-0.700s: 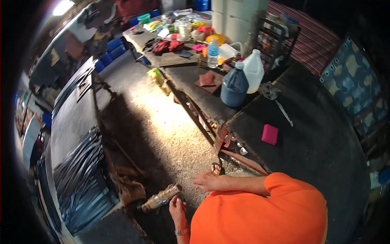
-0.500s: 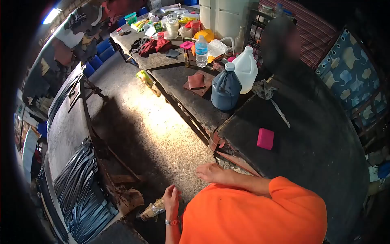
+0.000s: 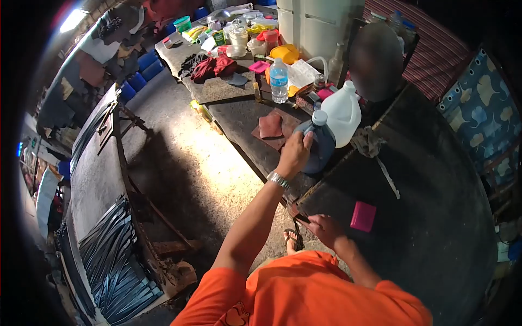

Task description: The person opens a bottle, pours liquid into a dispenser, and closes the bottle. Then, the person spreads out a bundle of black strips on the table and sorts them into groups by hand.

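Observation:
My left hand [image 3: 294, 156], with a metal watch on the wrist, is closed at the handle side of a dark blue jug [image 3: 325, 148] with a pale cap. The jug stands upright on the dark table; part of its near side is hidden by my hand. My right hand [image 3: 327, 230] rests at the table's edge, holding nothing that I can see, its fingers reaching over the corner. A translucent white jug [image 3: 345, 117] stands just behind the dark one. To the right of my right hand lies a bright pink block [image 3: 363, 216].
A grey rag [image 3: 368, 142] with a pale strip lies right of the jugs. Reddish leather pieces [image 3: 270, 125], a water bottle [image 3: 279, 81] and clutter sit farther back. On the left, a bench holds many dark strips [image 3: 111, 261]. A sandalled foot [image 3: 292, 240] is below.
My left hand has come up from low beside my body to the dark jug's handle. My right hand has moved right to the table edge. The view has shifted slightly.

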The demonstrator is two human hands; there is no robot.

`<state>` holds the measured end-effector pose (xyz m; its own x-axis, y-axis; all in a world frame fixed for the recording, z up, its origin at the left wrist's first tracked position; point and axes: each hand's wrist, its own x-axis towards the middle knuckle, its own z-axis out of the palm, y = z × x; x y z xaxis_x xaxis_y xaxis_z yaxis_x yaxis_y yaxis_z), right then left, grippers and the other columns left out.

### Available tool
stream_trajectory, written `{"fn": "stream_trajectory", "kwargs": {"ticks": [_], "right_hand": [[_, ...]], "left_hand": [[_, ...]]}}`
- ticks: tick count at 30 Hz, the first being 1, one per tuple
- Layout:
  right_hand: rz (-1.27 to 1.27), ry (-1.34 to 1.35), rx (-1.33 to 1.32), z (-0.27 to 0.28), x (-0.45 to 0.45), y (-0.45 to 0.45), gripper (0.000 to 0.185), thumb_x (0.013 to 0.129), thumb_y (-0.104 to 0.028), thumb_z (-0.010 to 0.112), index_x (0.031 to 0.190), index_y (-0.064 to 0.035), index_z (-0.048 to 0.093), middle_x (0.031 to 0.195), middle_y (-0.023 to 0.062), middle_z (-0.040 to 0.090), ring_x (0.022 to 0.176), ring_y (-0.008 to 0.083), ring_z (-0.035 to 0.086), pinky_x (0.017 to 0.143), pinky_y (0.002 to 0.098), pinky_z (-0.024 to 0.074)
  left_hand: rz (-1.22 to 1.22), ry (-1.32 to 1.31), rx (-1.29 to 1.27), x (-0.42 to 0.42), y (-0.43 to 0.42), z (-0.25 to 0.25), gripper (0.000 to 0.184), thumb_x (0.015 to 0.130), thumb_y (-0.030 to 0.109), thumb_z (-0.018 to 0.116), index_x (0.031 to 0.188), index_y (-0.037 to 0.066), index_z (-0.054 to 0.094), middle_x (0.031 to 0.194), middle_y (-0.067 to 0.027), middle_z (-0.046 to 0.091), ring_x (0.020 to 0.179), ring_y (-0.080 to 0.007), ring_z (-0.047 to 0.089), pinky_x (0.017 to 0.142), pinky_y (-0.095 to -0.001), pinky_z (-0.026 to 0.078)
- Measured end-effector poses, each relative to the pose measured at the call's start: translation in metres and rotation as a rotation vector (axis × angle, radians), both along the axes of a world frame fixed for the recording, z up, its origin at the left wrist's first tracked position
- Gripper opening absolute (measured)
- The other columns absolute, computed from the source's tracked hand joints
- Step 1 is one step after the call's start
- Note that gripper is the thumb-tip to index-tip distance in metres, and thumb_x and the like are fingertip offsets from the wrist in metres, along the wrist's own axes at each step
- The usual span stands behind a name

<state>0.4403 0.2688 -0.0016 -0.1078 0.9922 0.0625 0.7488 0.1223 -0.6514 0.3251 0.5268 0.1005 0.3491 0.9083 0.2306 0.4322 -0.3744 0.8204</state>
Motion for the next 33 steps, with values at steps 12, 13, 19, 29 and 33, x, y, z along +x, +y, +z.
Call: {"fn": "stream_trajectory", "kwargs": {"ticks": [12, 13, 19, 29, 33], "right_hand": [[0.008, 0.15, -0.187, 0.038, 0.004, -0.014, 0.021, 0.097, -0.026, 0.063, 0.11, -0.012, 0.072, 0.097, 0.0141, 0.074, 0.092, 0.0366, 0.07, 0.08, 0.0474, 0.0557], [0.057, 0.18, -0.173, 0.04, 0.004, -0.005, 0.021, 0.097, -0.027, 0.063, 0.109, -0.013, 0.072, 0.096, 0.0137, 0.073, 0.091, 0.0366, 0.07, 0.079, 0.0477, 0.0554], [0.372, 0.069, -0.249, 0.045, -0.038, 0.066, 0.026, 0.092, -0.023, 0.066, 0.11, -0.0044, 0.073, 0.104, 0.0185, 0.073, 0.099, 0.0377, 0.07, 0.087, 0.0456, 0.0551], [0.924, 0.03, -0.215, 0.035, -0.178, 0.07, 0.025, 0.093, -0.021, 0.07, 0.112, -0.0061, 0.073, 0.106, 0.0189, 0.073, 0.102, 0.0371, 0.07, 0.088, 0.0449, 0.0553], [1.164, -0.026, -0.148, 0.04, -0.23, 0.025, 0.026, 0.094, -0.021, 0.071, 0.114, -0.0044, 0.073, 0.106, 0.0194, 0.073, 0.098, 0.0355, 0.072, 0.085, 0.043, 0.0561]], "left_hand": [[0.129, -0.443, -0.582, -0.108, -0.095, 0.06, 0.043, 0.11, 0.042, 0.048, 0.092, 0.005, 0.061, 0.072, 0.0063, 0.051, 0.062, -0.0039, 0.045, 0.055, -0.0223, 0.038], [0.205, -0.468, -0.572, -0.125, -0.107, 0.071, 0.043, 0.11, 0.042, 0.048, 0.09, 0.007, 0.06, 0.07, 0.0064, 0.047, 0.06, -0.0042, 0.042, 0.054, -0.0228, 0.035], [0.608, -0.606, -0.324, -0.221, -0.193, 0.089, 0.042, 0.11, 0.042, 0.048, 0.086, 0.009, 0.059, 0.062, 0.0056, 0.044, 0.054, -0.0052, 0.039, 0.051, -0.0242, 0.03], [1.43, -0.347, -0.457, -0.274, -0.445, 0.074, 0.051, 0.107, 0.045, 0.053, 0.08, 0.003, 0.064, 0.072, 0.0009, 0.058, 0.068, -0.0091, 0.051, 0.063, -0.0277, 0.041], [1.714, -0.623, -0.328, -0.284, -0.564, 0.092, 0.055, 0.106, 0.052, 0.053, 0.078, 0.006, 0.062, 0.064, 0.0038, 0.051, 0.056, -0.0056, 0.045, 0.051, -0.0254, 0.035]]}}
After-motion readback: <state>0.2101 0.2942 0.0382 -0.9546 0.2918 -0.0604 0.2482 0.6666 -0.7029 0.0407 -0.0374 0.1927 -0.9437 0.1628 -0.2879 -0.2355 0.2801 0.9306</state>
